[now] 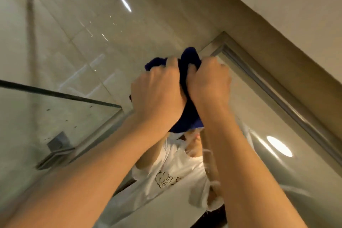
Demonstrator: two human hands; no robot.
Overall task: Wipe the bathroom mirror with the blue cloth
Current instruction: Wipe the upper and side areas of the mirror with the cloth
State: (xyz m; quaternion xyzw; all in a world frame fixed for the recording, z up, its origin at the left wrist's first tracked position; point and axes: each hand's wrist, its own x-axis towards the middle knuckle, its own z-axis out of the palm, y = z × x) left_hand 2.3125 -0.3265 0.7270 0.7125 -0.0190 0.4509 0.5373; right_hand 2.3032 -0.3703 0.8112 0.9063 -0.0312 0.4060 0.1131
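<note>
Both hands were clenched on the blue cloth (188, 87) at the centre of the frame, knuckles toward the camera. The left hand (157, 90) gripped the cloth's left side and the right hand (209, 81) its right side, so close together that they nearly touched, with a dark strip of fabric showing between them. The cloth was bunched into a wad: a lobe stood out above the fingers, a smaller one poked out to the upper left of the left hand, and a rounded fold hung below the heels of the palms.

It looked soft, light and limp, the kind of thing that collapses wherever it is not held, so a bunched two-handed hold with the palms behind it seemed the sensible way to press it flat and keep it from sliding on smooth glass. Whether it was damp could not be told.

The wad sat against the mirror (259, 116) near its upper corner, just inside the metal frame (273, 94) that ran diagonally to the lower right. Below the hands the glass reflected a white T-shirt (175, 168). Glossy wall tiles (88, 29) filled the upper left, and a glass panel (55, 114) stood at the left.
</note>
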